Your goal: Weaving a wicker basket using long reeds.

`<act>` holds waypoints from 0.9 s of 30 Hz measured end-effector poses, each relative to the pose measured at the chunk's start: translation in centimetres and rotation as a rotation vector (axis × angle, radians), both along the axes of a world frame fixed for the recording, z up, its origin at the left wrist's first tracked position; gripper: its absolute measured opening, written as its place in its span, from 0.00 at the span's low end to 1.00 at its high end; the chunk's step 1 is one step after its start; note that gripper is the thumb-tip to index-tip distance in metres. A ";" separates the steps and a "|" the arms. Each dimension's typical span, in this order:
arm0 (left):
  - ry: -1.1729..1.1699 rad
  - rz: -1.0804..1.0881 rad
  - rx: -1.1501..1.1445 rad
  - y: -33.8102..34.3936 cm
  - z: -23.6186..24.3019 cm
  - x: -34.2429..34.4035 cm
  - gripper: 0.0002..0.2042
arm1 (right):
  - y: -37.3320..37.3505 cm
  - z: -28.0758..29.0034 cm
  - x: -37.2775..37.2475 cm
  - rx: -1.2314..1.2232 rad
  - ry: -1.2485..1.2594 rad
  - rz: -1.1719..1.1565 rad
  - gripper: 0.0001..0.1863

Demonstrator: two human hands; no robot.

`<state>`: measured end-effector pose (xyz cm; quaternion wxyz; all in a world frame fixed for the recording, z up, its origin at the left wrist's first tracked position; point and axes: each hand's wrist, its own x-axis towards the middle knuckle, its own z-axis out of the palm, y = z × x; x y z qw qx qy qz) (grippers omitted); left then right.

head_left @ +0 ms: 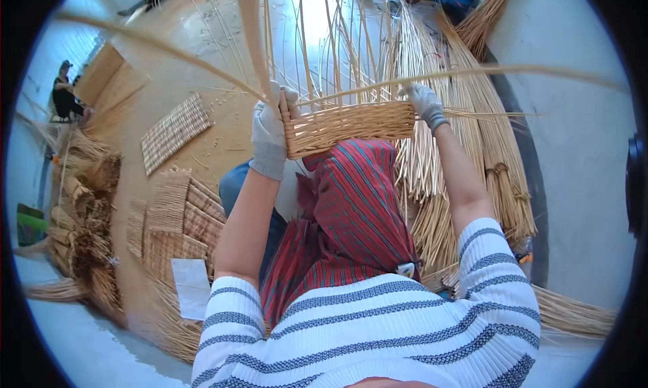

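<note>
A partly woven wicker panel (351, 128) rests by its near edge against my knee, which a red striped cloth (358, 185) covers. Long bare stakes (331, 44) rise from its far side. Gloved in pale grey, my left hand (269, 128) closes round the panel's left end, where a thick upright rod stands. My right hand (425, 104), in a matching glove, is closed at the right end, by the top row of weaving. A long loose strand (472, 72) crosses above the weave and passes this hand. What the right fingers pinch is too small to make out.
Long bundles of pale canes (472, 138) lie to my right. On the left floor are woven mats (177, 131), a stack of woven panels (179, 212) and a white sheet (192, 288). Brown straw bundles (88, 212) line the far left, where another person (66, 94) sits.
</note>
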<state>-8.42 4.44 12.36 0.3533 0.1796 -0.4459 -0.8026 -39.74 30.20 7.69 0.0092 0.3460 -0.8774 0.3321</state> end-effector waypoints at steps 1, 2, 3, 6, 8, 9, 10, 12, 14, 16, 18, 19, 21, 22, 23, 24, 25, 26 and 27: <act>0.093 0.020 -0.023 0.5 0.2 0.2 0.21 | 0.3 -0.2 -0.1 0.042 -0.016 0.027 0.42; 0.128 0.041 -0.002 0.9 0.2 0.5 0.20 | 0.5 -0.6 0.0 -0.006 0.021 0.023 0.43; 0.082 0.067 0.027 1.2 0.3 0.8 0.19 | 0.5 -0.7 0.0 -0.115 0.094 0.036 0.44; 0.036 0.158 -0.011 0.9 0.0 1.9 0.17 | 0.1 -0.7 1.2 0.053 -0.184 -0.112 0.39; 0.000 0.211 -0.123 -0.3 -0.1 1.5 0.17 | -0.6 0.6 2.1 0.231 0.186 -0.038 0.35; 0.111 0.254 -0.201 -1.1 -0.1 1.0 0.17 | -1.1 1.6 2.6 0.198 0.327 -0.022 0.33; 0.051 0.157 -0.134 -2.2 0.0 0.8 0.18 | -1.7 2.8 3.1 0.144 -0.028 -0.117 0.34; -0.120 0.060 -0.224 -4.6 0.5 0.6 0.19 | -3.4 6.0 3.5 0.341 0.124 0.064 0.27; 0.003 0.015 -0.117 -7.2 1.0 2.4 0.20 | -5.8 8.8 4.4 0.373 0.238 0.155 0.27; 0.082 0.112 -0.269 -9.8 1.5 5.4 0.15 | -8.0 10.3 6.0 0.317 0.275 0.163 0.29; 0.053 0.236 -0.071 -10.9 0.8 8.3 0.14 | -9.7 10.3 8.5 0.307 0.285 0.175 0.31; -0.024 0.355 -0.014 -11.1 0.0 10.1 0.15 | -10.1 9.8 10.0 0.288 0.267 0.118 0.29; -0.009 0.354 0.061 -10.0 -3.2 13.2 0.16 | -10.2 8.3 12.8 0.209 0.298 0.096 0.24; -0.055 0.371 0.123 -9.1 -5.2 15.0 0.16 | -10.0 7.5 14.0 0.221 0.257 0.120 0.24; 0.020 0.471 0.272 -8.1 -7.2 16.5 0.14 | -9.5 6.5 15.2 0.257 0.266 0.098 0.25; 0.048 0.449 0.284 -7.2 -9.0 17.8 0.13 | -9.0 5.6 16.2 0.255 0.312 0.058 0.25; -0.110 0.448 0.110 -6.3 -10.5 19.1 0.12 | -8.2 4.9 17.0 0.259 0.303 0.060 0.23; -0.346 0.478 -0.160 -5.2 -11.6 20.1 0.11 | -7.4 4.3 17.7 0.253 0.284 0.109 0.23; -0.548 0.508 -0.488 -3.9 -12.2 21.1 0.10 | -6.6 3.9 18.4 0.259 0.308 0.098 0.21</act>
